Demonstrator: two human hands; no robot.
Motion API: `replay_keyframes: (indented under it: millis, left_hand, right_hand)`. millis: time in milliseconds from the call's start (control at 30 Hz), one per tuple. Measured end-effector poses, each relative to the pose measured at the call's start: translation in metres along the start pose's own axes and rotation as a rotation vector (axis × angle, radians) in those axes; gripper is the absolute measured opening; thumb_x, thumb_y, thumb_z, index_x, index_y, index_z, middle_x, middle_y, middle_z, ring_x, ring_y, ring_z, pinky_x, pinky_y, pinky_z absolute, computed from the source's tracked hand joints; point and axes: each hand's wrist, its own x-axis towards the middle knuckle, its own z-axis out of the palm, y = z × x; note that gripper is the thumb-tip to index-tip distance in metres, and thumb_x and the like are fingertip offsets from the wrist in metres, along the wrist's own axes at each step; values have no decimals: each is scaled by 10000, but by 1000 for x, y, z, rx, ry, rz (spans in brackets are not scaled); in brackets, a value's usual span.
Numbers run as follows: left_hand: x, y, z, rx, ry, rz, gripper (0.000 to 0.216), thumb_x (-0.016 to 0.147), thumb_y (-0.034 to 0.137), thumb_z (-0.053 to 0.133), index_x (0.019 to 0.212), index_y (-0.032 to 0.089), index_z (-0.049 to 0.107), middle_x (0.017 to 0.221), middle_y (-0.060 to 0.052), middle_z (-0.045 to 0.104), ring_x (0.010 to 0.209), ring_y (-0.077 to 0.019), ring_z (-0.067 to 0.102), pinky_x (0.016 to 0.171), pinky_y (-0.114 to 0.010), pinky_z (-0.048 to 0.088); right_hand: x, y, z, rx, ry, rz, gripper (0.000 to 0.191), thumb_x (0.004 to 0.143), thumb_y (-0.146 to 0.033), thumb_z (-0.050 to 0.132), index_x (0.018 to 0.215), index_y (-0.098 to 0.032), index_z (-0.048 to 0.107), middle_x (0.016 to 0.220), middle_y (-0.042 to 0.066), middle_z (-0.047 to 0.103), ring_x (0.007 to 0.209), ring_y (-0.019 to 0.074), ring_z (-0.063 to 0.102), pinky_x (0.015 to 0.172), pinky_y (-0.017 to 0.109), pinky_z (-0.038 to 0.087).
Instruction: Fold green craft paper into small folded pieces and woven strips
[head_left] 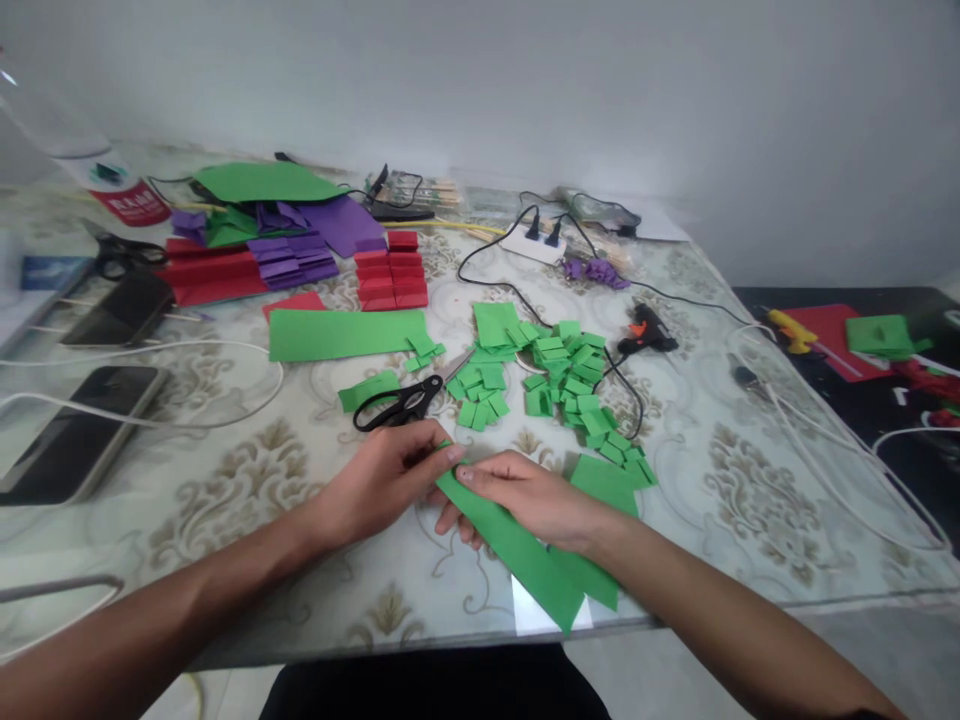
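A long strip of green paper [517, 545] slants down towards the table's front edge. Its upper end is pinched between the thumb and fingers of my left hand [386, 475]. My right hand [525, 490] grips the same strip just below, thumb on top and fingers underneath. Just beyond my left hand lie black-handled scissors [409, 402], blades pointing away to the right. Many small folded green paper pieces [574, 375] are heaped past my hands. Another green sheet [604, 485] lies partly under my right forearm.
A longer green strip [345, 333], red folded paper [391, 275] and purple folded paper [292, 260] lie farther back. A glue gun [646, 330] and a power strip [534, 243] with cables sit right of centre. Phones [82, 430] and a bottle [97, 160] stand left.
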Motion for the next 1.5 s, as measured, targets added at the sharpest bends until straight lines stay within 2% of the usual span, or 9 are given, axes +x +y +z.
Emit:
replay_keyframes:
  millis: [300, 500, 667, 833, 1000, 1200, 1367, 1500]
  left_hand:
    - [1, 6, -16, -24, 131, 37, 380, 1033, 432, 574, 755, 174, 601, 625, 33, 552, 586, -117, 506, 566, -229, 405]
    - [3, 10, -27, -10, 174, 11, 378, 1008, 424, 598, 722, 178, 596, 602, 31, 559, 574, -123, 515, 565, -240, 394]
    - [6, 11, -36, -49, 220, -2, 394, 992, 404, 625, 671, 181, 580, 598, 28, 556, 572, -120, 505, 556, -240, 386]
    - [8, 11, -40, -172, 266, -13, 343, 944, 376, 675, 670, 185, 599, 577, 31, 544, 531, -119, 507, 526, -239, 399]
    - [11, 8, -51, -182, 378, -16, 322, 891, 333, 707, 619, 186, 618, 527, 34, 505, 470, -110, 458, 459, -238, 347]
    - [14, 1, -62, -361, 503, -36, 319, 824, 282, 759, 572, 179, 591, 503, 47, 412, 451, -82, 382, 411, -201, 282]
    - [18, 12, -66, -420, 643, -84, 298, 720, 255, 743, 510, 189, 543, 500, 52, 351, 434, -73, 338, 391, -201, 279]
    - [19, 17, -68, -369, 704, -92, 214, 687, 262, 703, 527, 207, 571, 499, 44, 380, 421, -88, 353, 378, -225, 286]
  right_hand:
    - [-3, -3, -2, 8, 11, 25, 479, 948, -584, 694, 1023, -126, 812, 882, 92, 813, 617, 108, 669, 557, 213, 500]
    - [-2, -1, -6, 38, -12, 30, 484, 953, -567, 705, 1080, -109, 797, 948, 119, 818, 640, 117, 682, 583, 235, 533]
    - [-1, 1, -9, 107, -41, 54, 489, 939, -567, 725, 1054, -97, 795, 965, 135, 820, 659, 133, 710, 591, 249, 552]
    - [-1, -1, -9, 154, -80, 53, 507, 926, -571, 738, 1031, -79, 801, 937, 134, 826, 679, 138, 732, 670, 264, 571]
    - [-1, 0, -11, 150, -134, 67, 516, 931, -588, 728, 1043, -90, 799, 945, 131, 827, 694, 150, 747, 695, 283, 583]
    - [-1, 0, -15, 151, -179, 58, 521, 942, -585, 716, 1051, -84, 805, 947, 138, 829, 706, 152, 758, 673, 266, 589]
    - [-2, -1, -15, 139, -197, 55, 534, 949, -584, 709, 1079, -74, 793, 975, 159, 827, 747, 166, 772, 718, 286, 610]
    - [-2, 0, -17, 132, -248, 70, 544, 957, -585, 698, 1099, -67, 783, 990, 173, 825, 762, 174, 782, 753, 304, 623]
